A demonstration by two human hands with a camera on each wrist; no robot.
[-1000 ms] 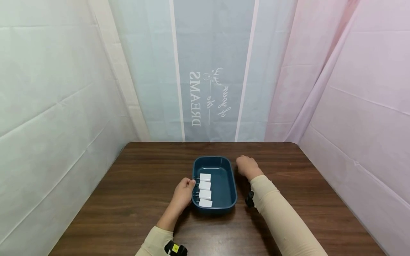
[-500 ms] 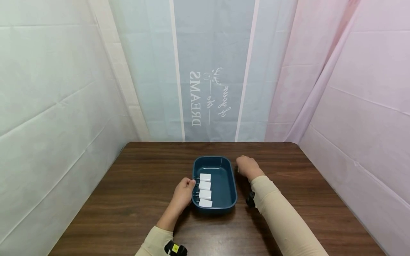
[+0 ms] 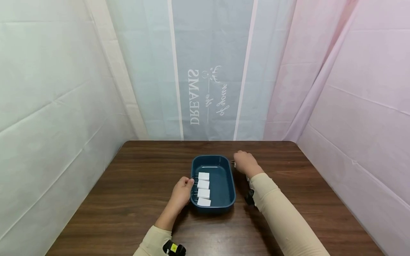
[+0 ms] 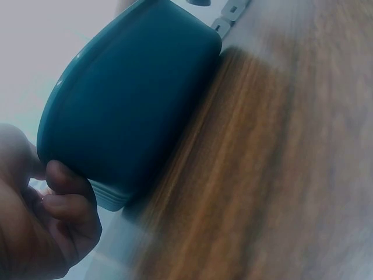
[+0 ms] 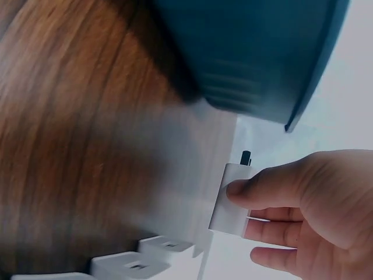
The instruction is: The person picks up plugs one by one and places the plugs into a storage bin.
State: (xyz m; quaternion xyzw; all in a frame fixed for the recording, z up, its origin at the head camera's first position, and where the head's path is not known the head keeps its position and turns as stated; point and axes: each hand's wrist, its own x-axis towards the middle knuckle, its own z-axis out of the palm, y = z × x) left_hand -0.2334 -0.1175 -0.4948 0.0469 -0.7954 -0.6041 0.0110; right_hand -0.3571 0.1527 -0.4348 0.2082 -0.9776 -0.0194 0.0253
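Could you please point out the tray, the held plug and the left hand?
Tray [image 3: 221,186], head view: bare floor.
Held plug [image 5: 228,216], right wrist view: white body.
Left hand [image 3: 181,192], head view: its middle.

The site presents as a makeshift, cloth-screened booth; the wider building type cannot be determined. Evidence: a creased white cloth sheet [image 3: 57,81] at left, a pinkish-white cloth sheet [image 3: 365,106] at right, a pale blue-grey fabric curtain [image 3: 214,32] with reversed white lettering [image 3: 194,97] behind the dark-brown wood-grain table [image 3: 137,192].
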